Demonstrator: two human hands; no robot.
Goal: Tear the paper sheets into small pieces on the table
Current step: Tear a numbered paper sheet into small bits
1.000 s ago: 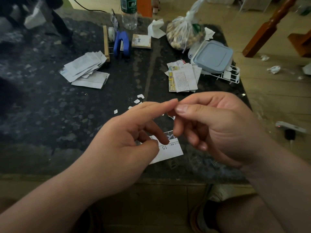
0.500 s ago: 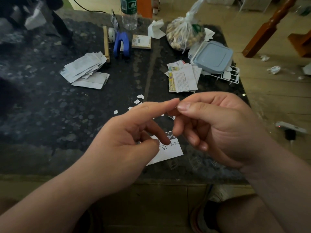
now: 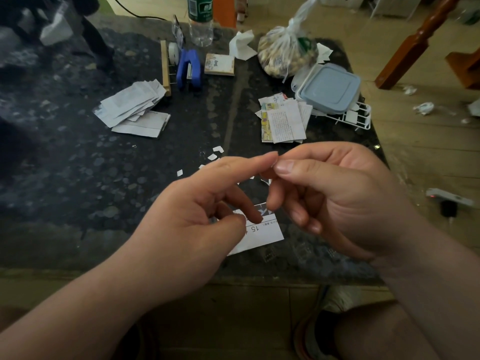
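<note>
One paper sheet (image 3: 262,236) is pinched in my left hand (image 3: 187,224) above the table's (image 3: 78,178) near edge; my right hand (image 3: 335,198) pinches something hidden, probably a scrap. Thin, light, floppy, tears easily. I'd grip beside the torn edge, fingertips (image 3: 283,167) close together.

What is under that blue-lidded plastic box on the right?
The blue-lidded box rests on a white wire rack, overlapping the edge of a stack of printed paper sheets. Whatever lies directly beneath the box is covered.
</note>
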